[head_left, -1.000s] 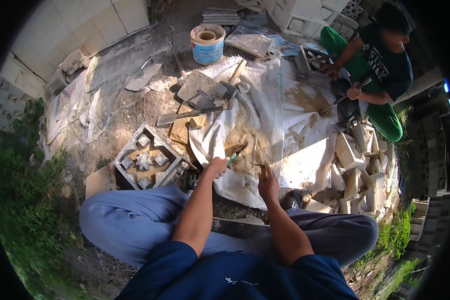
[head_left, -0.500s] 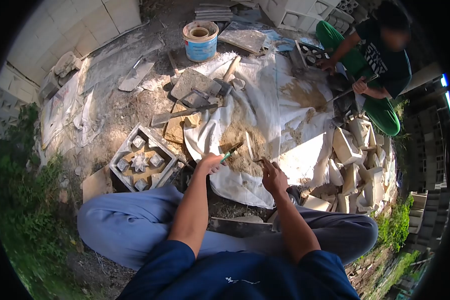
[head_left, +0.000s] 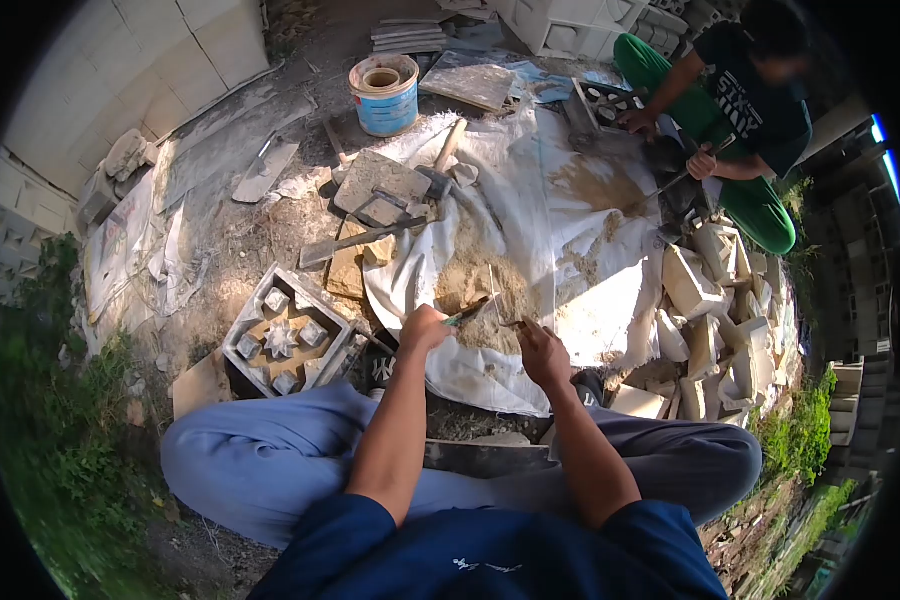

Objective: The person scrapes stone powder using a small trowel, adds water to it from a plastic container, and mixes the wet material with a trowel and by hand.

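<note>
My left hand (head_left: pixel 425 328) is closed round a slim green-handled tool (head_left: pixel 467 312) with a dark end, whose exact kind I cannot make out. In my right hand (head_left: pixel 543 352) is a small trowel (head_left: pixel 498 305) with a narrow pale blade and a bent shank. The two tool ends come close together over a heap of brown sand (head_left: pixel 460 275) on a white woven sheet (head_left: pixel 490 380). Left of my left hand, a hexagonal mould (head_left: pixel 338 345) holds a star-shaped piece (head_left: pixel 281 337) and several small blocks.
Ahead lie a hammer (head_left: pixel 450 145), a flat slab (head_left: pixel 382 183) and a long flat bar (head_left: pixel 362 238). A blue bucket (head_left: pixel 385 105) stands beyond. Cast pieces (head_left: pixel 692 282) are piled at right. A co-worker (head_left: pixel 755 115) sits at the upper right with a tool.
My left hand's tool has swung rightward, closer to the trowel blade. The trowel stays in my right hand. The whole view has shifted slightly.
</note>
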`<act>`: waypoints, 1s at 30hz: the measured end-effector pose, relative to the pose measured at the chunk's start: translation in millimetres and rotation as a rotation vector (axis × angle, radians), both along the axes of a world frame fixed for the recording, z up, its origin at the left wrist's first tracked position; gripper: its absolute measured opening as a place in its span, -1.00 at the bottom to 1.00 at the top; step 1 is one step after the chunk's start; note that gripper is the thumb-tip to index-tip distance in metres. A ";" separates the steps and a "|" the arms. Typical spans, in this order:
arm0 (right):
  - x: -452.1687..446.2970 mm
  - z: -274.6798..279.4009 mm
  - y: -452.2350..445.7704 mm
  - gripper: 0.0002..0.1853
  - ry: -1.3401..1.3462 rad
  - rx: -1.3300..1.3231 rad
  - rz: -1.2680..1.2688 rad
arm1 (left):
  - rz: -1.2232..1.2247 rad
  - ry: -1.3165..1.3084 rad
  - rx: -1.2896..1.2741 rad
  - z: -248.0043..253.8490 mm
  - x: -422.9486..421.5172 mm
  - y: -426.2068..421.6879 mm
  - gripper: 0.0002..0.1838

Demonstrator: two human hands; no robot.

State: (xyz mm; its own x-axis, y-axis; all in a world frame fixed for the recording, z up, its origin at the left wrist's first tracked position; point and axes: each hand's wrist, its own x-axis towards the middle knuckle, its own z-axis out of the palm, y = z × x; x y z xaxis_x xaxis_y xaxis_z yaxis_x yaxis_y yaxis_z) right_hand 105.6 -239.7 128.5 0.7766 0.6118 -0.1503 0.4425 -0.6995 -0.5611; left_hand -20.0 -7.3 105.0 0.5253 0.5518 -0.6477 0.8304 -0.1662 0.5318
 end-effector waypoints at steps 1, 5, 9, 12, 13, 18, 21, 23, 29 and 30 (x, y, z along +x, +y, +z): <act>-2.2 3.0 2.8 -0.58 -0.008 0.049 0.038 | -0.013 0.008 0.001 -11.5 -0.1 1.7 -0.72; -1.9 18.4 9.6 -0.60 -0.015 0.176 0.062 | -0.103 -0.046 0.243 -9.9 7.3 -0.9 -0.55; -0.7 2.8 -8.1 -0.60 -0.019 0.072 0.044 | -0.097 0.032 0.160 -14.7 9.4 2.3 -0.63; 8.5 -23.1 -27.1 -0.60 0.013 -0.160 -0.072 | -0.116 0.076 0.117 -3.6 11.0 3.2 -0.61; 7.9 -21.7 -26.3 -0.60 0.021 -0.160 -0.075 | -0.120 0.083 0.117 -9.0 9.7 2.6 -0.61; 8.2 -2.7 -3.9 -0.61 0.011 0.048 -0.088 | -0.066 -0.038 -0.009 -21.4 4.5 9.0 -0.61; 3.9 -7.3 -9.4 -0.62 0.005 0.148 -0.190 | 0.037 -0.036 0.127 -26.0 4.6 7.0 -0.60; 0.9 -22.3 -22.5 -0.62 0.003 0.141 -0.269 | 0.096 -0.063 0.113 -30.4 3.2 12.5 -0.58; -8.2 -106.5 -52.1 -0.54 0.038 0.168 -0.384 | 0.256 -0.197 0.195 -37.3 -6.7 12.4 -0.48; -9.4 -105.6 -49.7 -0.54 0.039 0.165 -0.377 | 0.295 -0.175 0.205 -38.2 -8.8 10.2 -0.47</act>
